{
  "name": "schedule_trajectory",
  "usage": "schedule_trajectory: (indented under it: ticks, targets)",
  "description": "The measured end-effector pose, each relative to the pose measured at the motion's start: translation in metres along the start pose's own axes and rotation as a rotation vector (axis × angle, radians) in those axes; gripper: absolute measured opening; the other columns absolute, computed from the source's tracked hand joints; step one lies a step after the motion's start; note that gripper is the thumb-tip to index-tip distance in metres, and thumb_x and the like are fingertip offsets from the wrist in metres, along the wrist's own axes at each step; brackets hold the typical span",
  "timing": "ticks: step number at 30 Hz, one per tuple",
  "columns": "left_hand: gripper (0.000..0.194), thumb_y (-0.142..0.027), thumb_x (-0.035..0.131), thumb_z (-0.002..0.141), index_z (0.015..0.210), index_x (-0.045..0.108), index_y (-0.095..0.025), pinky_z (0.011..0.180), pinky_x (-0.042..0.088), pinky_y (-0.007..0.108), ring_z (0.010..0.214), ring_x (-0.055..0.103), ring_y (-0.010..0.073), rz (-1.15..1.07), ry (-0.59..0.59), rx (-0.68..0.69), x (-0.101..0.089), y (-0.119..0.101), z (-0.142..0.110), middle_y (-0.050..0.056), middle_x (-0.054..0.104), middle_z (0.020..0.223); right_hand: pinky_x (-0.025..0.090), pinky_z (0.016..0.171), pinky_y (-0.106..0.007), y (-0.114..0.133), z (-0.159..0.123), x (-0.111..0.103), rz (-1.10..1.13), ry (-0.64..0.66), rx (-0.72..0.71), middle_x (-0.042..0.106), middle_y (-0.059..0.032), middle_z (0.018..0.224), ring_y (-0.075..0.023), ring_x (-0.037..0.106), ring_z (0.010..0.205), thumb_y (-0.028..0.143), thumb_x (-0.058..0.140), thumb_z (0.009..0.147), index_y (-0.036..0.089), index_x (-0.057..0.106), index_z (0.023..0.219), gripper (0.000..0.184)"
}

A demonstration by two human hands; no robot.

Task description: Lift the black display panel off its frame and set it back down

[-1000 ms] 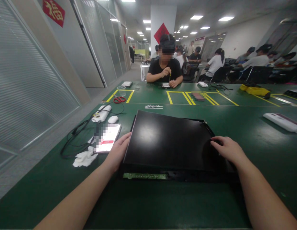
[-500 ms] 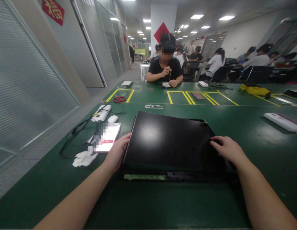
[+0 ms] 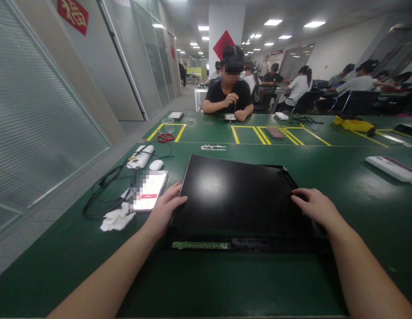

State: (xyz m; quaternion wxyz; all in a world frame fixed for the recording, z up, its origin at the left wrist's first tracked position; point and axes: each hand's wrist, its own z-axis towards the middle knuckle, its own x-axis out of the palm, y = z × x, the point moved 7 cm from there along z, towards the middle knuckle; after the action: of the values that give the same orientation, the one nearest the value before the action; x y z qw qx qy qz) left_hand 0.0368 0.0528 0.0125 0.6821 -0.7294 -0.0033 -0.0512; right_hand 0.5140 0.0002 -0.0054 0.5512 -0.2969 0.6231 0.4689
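Observation:
A black, glossy display panel [image 3: 232,195] lies askew in a shallow black frame [image 3: 288,175] on the table in front of me. Along the near side, a strip of green circuit board [image 3: 201,245] shows in the gap below the panel. At the left edge, my left hand [image 3: 164,208] grips the panel, its thumb on top and its fingers against the side. My right hand [image 3: 313,206] is closed at the opposite edge, thumb and forefinger on the panel's border; its other fingers are partly hidden.
Left of the panel are a lit phone [image 3: 149,190], crumpled tissue [image 3: 117,217], a white mouse-like case [image 3: 156,165] and black cables [image 3: 102,186]. Red scissors [image 3: 165,138] lie farther back. A white device [image 3: 390,169] is at right. Across the table, a person [image 3: 228,93] handles a small item.
My left thumb has come over the panel's left edge onto its top face. The right hand and the panel look almost unmoved.

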Motion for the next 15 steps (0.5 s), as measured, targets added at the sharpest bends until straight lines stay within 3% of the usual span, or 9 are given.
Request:
schedule_trajectory:
  ticks: [4,10,15]
  targets:
    - [0.042,-0.033,0.084,0.065,0.106,0.081,-0.026,0.119,0.028,0.044,0.146,0.037,0.0365,0.009,-0.012,0.044,-0.001,-0.003,-0.001,0.007,0.054,0.153,0.052,0.077,-0.040,-0.001,0.001,0.002,0.026,-0.007,-0.009,0.066,-0.0136,0.109,-0.0273,0.066,0.086,0.052,0.052,0.083,0.022,0.077,0.109,0.047]
    - [0.046,-0.032,0.083,0.069,0.115,0.078,-0.026,0.116,0.033,0.046,0.145,0.039,0.0381,-0.109,0.060,0.037,0.008,-0.009,-0.008,0.005,0.050,0.156,0.053,0.075,-0.039,-0.009,0.005,0.007,0.057,-0.052,-0.013,0.068,-0.0140,0.106,-0.0268,0.067,0.086,0.052,0.055,0.083,0.018,0.070,0.123,0.054]
    - [0.044,-0.031,0.084,0.069,0.112,0.080,-0.027,0.119,0.030,0.043,0.146,0.037,0.0366,-0.131,0.068,0.077,0.009,-0.014,-0.010,0.004,0.053,0.154,0.053,0.080,-0.042,-0.008,0.007,0.009,0.053,-0.051,-0.033,0.068,-0.0164,0.115,-0.0292,0.067,0.094,0.051,0.054,0.085,0.015,0.067,0.126,0.056]
